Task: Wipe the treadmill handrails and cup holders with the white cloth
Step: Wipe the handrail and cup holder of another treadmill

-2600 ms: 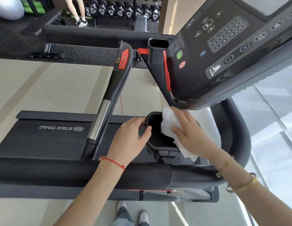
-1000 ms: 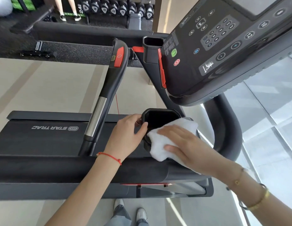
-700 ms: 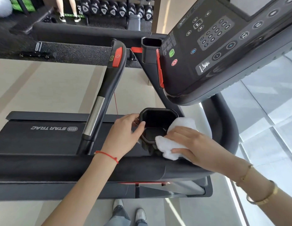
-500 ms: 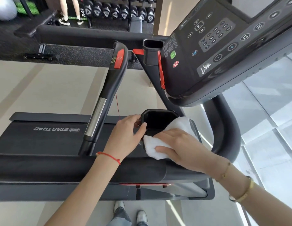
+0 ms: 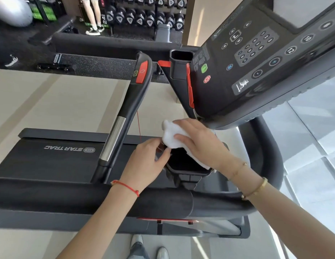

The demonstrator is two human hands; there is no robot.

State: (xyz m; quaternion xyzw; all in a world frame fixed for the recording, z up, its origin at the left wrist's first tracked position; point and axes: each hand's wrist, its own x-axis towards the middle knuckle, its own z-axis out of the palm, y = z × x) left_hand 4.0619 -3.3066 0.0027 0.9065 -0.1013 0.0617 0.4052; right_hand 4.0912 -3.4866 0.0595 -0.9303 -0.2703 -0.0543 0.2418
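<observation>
Since half a second earlier, the right hand (image 5: 198, 141) had carried the white cloth (image 5: 171, 136) from the near rim of the cup holder (image 5: 187, 163) up to its far rim, so the dark cavity that the cloth had partly covered now lay open below the hand. The right hand lay palm down on the cloth with its fingers stretched forward and only slightly bent, pressing the bunched cloth against the far edge of the holder; a tail of the cloth trailed under the palm along the holder's right side toward the wrist. The left hand (image 5: 148, 161) held the left rim of the cup holder, thumb and curled fingers pinching its edge just beside the cloth, much as it had before. A red string bracelet (image 5: 125, 186) circled the left wrist, and gold bangles (image 5: 256, 188) the right forearm. The cup holder sat just beyond the padded black handrail (image 5: 69, 197) that crossed the view under both forearms. To its left a slanted grip bar (image 5: 125, 109) with a silver section and a red button rose toward a second cup holder (image 5: 180, 60). Above the right hand hung the treadmill console (image 5: 256, 62) with its keypad and green and red buttons. The treadmill belt deck (image 5: 50, 157) bore the lettering STAR TRAC. In the distance stood a dumbbell rack (image 5: 144, 15) and a person's legs (image 5: 91, 14).
</observation>
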